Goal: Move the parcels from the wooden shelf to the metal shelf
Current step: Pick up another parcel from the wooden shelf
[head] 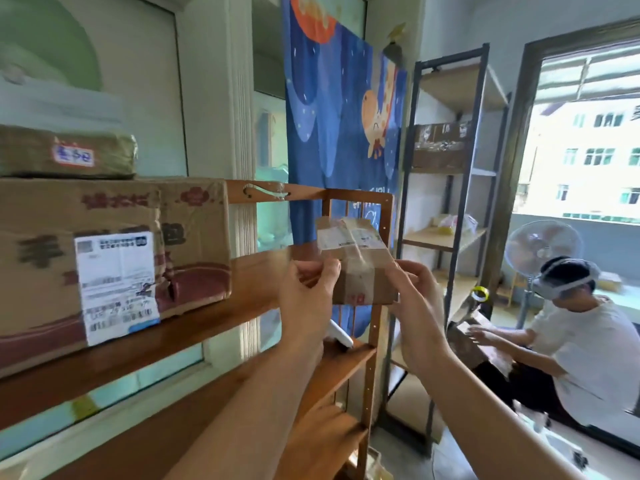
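Both hands grip a small taped cardboard parcel at the right end of the wooden shelf, just above its top board, by the corner post. Left hand is on the parcel's left edge, thumb and fingers clamped on it. Right hand is on the right edge, fingers curled and pinching the box; the parcel looks lifted, tilted a bit.

Further left on the wooden shelf sits a big carton w/ white label; a flatter wrapped parcel is stacked on top of it.

Metal shelf stands right of the wooden shelf, w/ a brown box on an upper level.

A seated person is beyond the metal shelf, fan behind.
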